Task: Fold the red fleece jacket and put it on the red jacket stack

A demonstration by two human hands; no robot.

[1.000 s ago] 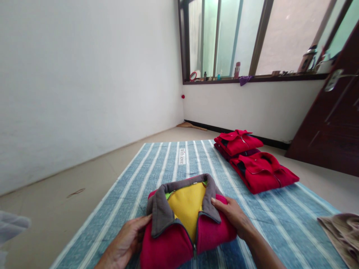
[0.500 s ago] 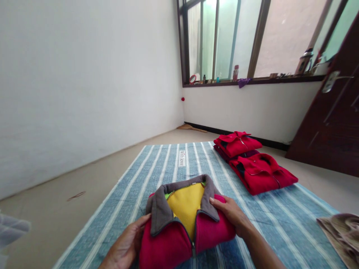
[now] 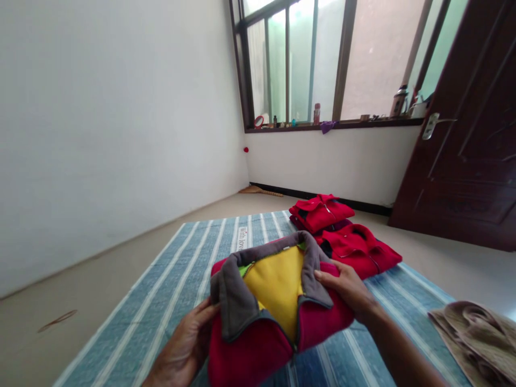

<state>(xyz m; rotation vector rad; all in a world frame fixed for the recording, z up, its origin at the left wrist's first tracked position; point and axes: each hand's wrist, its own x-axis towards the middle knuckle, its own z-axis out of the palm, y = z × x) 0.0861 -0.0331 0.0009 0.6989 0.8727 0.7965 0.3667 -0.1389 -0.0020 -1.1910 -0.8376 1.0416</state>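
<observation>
The left hand (image 3: 183,338) pinches the left side of the jacket (image 3: 324,328), thumb at the collar's outer edge and fingers curled against the side. The right hand (image 3: 349,290) pinches the opposite side, its thumb pressed on the collar's right wing. Between them we see the jacket folded into a soft, plump block over the middle of the near part of the cloth (image 3: 163,298); from this angle we cannot quite tell whether its underside touches the cloth. Its body is matt magenta fleece. The grey collar (image 3: 242,306) stands open in two pointed wings, framing a smooth yellow lining (image 3: 278,277) that narrows to a V at the zip (image 3: 295,352).

The cloth is woven blue with pale stripes, and we find a white label (image 3: 242,236) towards its far edge. By its far right corner, a red jacket (image 3: 320,212) lies squared on a purple layer (image 3: 297,221); a second red jacket (image 3: 363,252), with a rounded collar, lies just in front. At the right edge we see a brown towel (image 3: 475,328), rumpled into thick folds. Beyond the left edge, a thin loop of cord (image 3: 58,321) lies on the smooth, pale floor (image 3: 24,349).
</observation>
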